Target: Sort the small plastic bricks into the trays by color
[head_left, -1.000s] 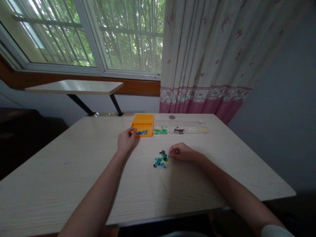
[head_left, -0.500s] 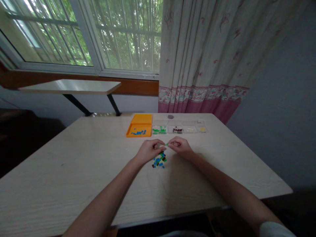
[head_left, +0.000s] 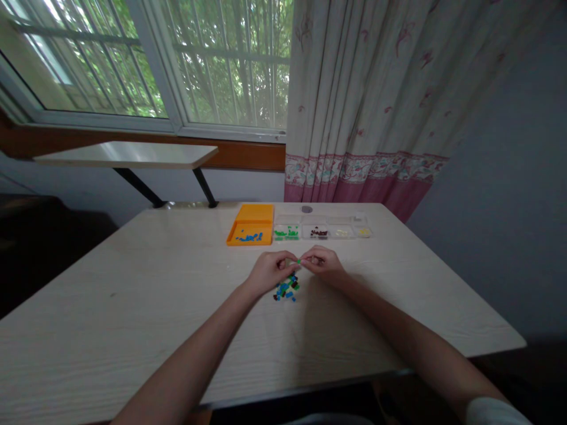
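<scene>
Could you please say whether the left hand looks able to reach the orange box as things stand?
Probably yes: the orange box lies open beyond the left hand, with nothing visible between them.

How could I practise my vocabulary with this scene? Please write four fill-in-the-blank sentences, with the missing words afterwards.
1. The open box holding blue pieces is ____.
2. The small piece held in the right hand is ____.
3. The rightmost clear container holds ____ pieces.
4. From this viewpoint, the curtain hangs to the ____ of the window.

Missing words: orange; green; yellow; right.
</scene>
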The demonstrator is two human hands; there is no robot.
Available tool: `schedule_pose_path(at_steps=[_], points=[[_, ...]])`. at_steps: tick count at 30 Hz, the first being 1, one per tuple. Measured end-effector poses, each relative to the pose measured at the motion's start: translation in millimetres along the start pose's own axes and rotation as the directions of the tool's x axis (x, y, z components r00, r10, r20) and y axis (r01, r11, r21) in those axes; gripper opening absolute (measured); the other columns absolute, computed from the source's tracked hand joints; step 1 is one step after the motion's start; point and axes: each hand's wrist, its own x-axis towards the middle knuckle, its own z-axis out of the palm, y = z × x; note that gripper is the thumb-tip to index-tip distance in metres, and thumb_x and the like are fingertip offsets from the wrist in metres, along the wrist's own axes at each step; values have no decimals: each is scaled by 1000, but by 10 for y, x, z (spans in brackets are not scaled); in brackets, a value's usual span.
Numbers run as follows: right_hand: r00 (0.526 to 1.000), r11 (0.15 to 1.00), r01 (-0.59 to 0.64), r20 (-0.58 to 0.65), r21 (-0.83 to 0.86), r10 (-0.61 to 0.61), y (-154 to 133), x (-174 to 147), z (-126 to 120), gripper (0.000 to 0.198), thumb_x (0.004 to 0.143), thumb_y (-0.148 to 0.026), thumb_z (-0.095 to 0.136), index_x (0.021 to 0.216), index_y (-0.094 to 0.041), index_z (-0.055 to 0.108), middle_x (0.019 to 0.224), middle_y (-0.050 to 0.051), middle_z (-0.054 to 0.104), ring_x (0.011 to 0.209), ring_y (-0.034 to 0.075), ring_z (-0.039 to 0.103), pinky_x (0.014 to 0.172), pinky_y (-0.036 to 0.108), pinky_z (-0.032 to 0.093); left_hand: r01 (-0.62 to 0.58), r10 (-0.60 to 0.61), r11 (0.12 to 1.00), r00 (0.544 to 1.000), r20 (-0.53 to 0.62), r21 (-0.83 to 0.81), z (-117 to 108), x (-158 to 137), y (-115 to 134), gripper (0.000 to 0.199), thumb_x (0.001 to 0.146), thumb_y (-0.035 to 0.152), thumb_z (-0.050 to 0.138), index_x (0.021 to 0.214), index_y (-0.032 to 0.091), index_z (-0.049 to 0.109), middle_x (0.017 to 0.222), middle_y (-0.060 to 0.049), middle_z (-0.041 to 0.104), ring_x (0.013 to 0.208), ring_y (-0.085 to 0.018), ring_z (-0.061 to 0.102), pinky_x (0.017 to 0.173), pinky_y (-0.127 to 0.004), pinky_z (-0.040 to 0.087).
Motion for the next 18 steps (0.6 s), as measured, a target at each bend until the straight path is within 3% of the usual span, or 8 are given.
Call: schedule_pose_path(at_steps=[7,11,15,18], points=[[999,999,-28,-31,40,30,-4,-14,17,23,73,-36,56,80,-16,63,66,2,54,52,7,42,51,19,36,-23,23,1000,1000,-3,6,-23,-2,14,22,71,35,54,80,17,64,45,7,35,42,-5,32,43,-15,24],[995,993,-103,-13,49,104,24,-24,22,26,77,-37,51,86,-15,61,63,1,52,50,7,40,49,19,35,-31,40,997,990,-137,72,-123,25,-42,22,71,34,54,79,16,63,45,8,35,41,-5,33,43,-15,26],[989,1000,-6,147,-23,9,20,-28,-2,19,76,-31,53,81,-16,63,70,2,56,55,8,44,53,19,36,-78,146,974,933,-327,212,-300,56,-81,22,71,34,53,79,16,63,45,7,39,40,-4,36,45,-15,30],[954,992,117,283,-45,-100,15,-40,-5,19,76,-26,53,89,-18,64,77,3,58,58,8,46,58,19,38,-84,223,945,874,-431,317,-391,62,-77,20,72,32,53,78,16,64,45,7,43,39,-4,37,45,-14,31]])
